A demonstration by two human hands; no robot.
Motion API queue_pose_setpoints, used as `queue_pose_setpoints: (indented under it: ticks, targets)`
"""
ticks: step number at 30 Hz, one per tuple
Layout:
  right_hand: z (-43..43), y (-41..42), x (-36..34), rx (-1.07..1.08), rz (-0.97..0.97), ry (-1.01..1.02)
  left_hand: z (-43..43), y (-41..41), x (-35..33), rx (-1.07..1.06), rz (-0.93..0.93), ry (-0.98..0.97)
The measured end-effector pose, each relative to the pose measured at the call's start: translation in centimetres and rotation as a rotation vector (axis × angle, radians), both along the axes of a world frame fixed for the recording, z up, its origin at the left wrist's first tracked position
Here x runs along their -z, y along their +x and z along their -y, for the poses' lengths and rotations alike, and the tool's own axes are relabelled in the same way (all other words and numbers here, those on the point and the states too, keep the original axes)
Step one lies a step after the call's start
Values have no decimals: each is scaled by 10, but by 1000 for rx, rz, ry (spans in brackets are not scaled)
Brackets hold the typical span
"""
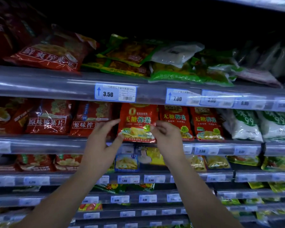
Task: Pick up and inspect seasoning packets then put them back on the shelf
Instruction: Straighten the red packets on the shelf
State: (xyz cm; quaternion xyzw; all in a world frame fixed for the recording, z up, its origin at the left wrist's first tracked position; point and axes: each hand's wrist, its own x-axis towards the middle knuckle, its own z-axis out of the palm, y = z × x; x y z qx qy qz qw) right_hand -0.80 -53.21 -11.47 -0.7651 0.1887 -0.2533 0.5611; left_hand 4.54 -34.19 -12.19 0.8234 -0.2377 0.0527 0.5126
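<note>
Both hands flank the red packet standing upright on the shelf: my left hand loose-fingered beside its lower left corner, my right hand nearer, pinching its right edge.

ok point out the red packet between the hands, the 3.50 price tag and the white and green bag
red orange foil packet (137, 119): head view, upper front face
blue-bordered 3.50 price tag (115, 93): head view, tag centre
white and green plastic bag (244, 129): head view, white lower body
</note>
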Motion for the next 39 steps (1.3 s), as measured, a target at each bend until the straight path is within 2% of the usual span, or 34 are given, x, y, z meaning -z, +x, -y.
queue_pose_setpoints:
  ticks: [3, 8, 12, 15, 17, 19, 21, 23, 27, 30, 32, 36, 39]
  targets:
    - [-1, 30, -7, -25, -112, -247, 10, 6, 1, 52, 176, 158]
    - [-5, 38, -12, -102, -291, -487, 19, 17, 13, 93, 232, 339]
    - [5, 24, -23, -17, -176, -452, 19, 21, 22, 77, 318, 549]
    - [26, 4, -28, 87, -79, -249, 20, 20, 23, 86, 359, 627]
    - [47, -11, -29, 152, 12, -2, 24, 17, 21, 74, 320, 599]
    - [70, -27, -25, 278, 55, 90, 30, 13, 18, 54, 310, 524]
    - [92, -41, -19, 407, 22, 11, 41, 6, 13, 62, 301, 402]
    - [109, -49, -16, 447, -21, -93, 59, -3, 7, 85, 282, 335]
    - [125, -46, -15, 254, -284, -333, 108, -17, -6, 98, 246, 388]
    - [130, -39, -11, 171, -323, -447, 144, -26, -13, 11, 177, 477]
    - [139, -35, -8, 107, -320, -448, 162, -32, -15, -74, 135, 443]
    - [162, -24, 0, -12, -232, -114, 180, -34, -11, -169, -57, 248]
    - [170, -21, -2, -80, -178, 181, 186, -28, -11, -198, -233, -25]
